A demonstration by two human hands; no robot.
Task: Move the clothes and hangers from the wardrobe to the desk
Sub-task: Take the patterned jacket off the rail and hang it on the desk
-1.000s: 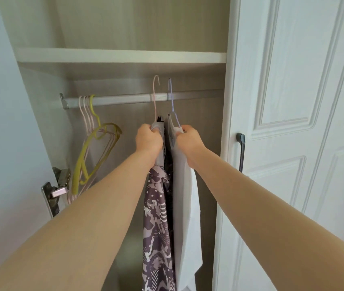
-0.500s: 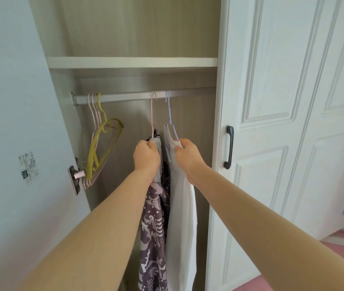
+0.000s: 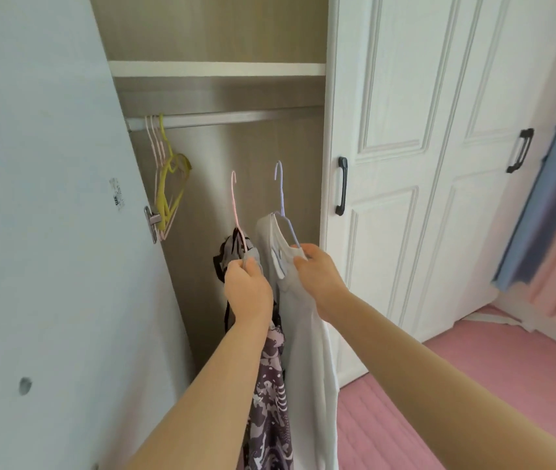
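Nearby, empty hangers (image 3: 168, 184) on rail (image 3: 236, 117); closed door (image 3: 381, 164) rightward.

The sticker (image 3: 117, 195) on the open door (image 3: 49, 232) is too blurred to read.

Both hangers (image 3: 234, 201) hang clear below the rail (image 3: 236, 117), seemingly gripped.

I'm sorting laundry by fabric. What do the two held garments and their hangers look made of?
Patterned garment: thin, drapey printed weave, possibly synthetic. White garment: soft matte cloth, likely cotton knit. Pink hanger and lilac hanger: thin wire, apparently plastic-coated, judging by the smooth pastel surface.
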